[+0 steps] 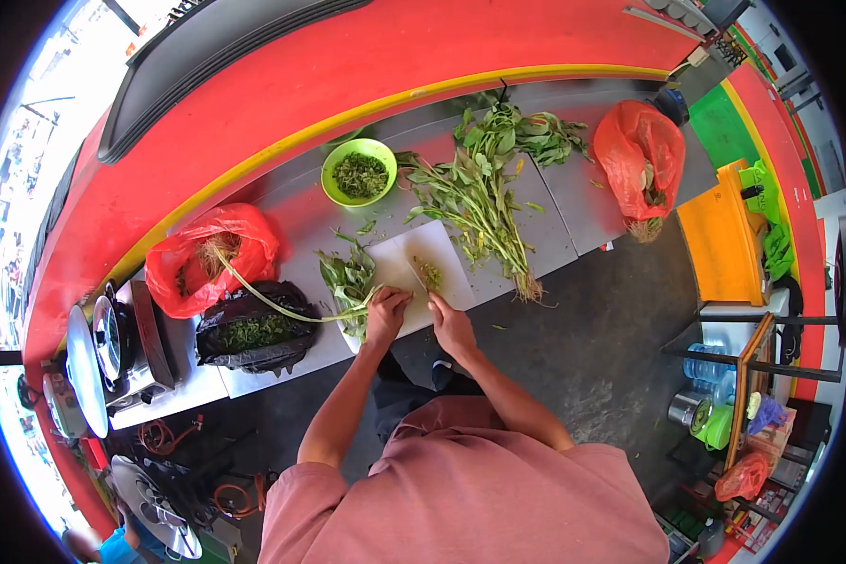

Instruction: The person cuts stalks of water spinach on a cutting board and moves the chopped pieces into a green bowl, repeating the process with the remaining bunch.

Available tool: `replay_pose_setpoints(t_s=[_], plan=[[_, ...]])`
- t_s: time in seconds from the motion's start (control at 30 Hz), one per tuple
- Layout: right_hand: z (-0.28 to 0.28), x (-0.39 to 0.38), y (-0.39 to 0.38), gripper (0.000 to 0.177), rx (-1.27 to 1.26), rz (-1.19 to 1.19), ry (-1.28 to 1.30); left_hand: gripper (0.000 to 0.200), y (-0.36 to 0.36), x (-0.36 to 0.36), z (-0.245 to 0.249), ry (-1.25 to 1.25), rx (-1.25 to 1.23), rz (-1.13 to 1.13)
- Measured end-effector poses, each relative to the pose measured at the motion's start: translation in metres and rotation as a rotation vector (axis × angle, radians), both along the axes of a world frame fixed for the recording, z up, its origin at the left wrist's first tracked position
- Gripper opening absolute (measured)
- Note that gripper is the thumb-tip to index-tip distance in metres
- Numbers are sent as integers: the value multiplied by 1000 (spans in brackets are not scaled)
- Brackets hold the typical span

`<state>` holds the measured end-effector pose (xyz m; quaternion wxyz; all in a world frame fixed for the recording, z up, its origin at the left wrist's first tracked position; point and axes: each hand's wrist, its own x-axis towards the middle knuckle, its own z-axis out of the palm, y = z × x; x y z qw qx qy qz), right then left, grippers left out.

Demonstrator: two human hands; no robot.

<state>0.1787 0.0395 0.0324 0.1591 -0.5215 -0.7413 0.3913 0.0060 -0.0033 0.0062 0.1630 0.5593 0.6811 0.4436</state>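
Observation:
My left hand (388,315) is closed around a leafy green stalk (296,315) at the near edge of the white cutting board (453,252). The stalk's pale stem runs left to its roots over a red bag, and leaves (348,274) lie beside the board. In my right hand (452,326) is a knife (424,274), its narrow blade pointing away from me over the board. Small chopped green pieces (430,274) lie by the blade. My fingers partly hide the knife's handle.
Beyond the board stand a green bowl (390,162) of chopped greens and a pile of rooted stalks (489,202). Red plastic bags (164,268) (641,141) sit at both sides. A black bag (226,355) of cut greens and a stove (150,329) are left.

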Motion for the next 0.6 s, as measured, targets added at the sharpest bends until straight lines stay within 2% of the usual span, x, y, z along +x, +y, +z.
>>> replay_pose_setpoints(t_s=[0.1, 0.33, 0.6], plan=[[-5, 5, -4, 37, -41, 41, 80, 15, 3, 2, 2, 26, 29, -10], [0, 5, -13, 38, -86, 51, -4, 15, 4, 0, -3, 28, 32, -27], [-5, -7, -5, 35, 46, 100, -75, 14, -1, 1, 3, 124, 22, -32]])
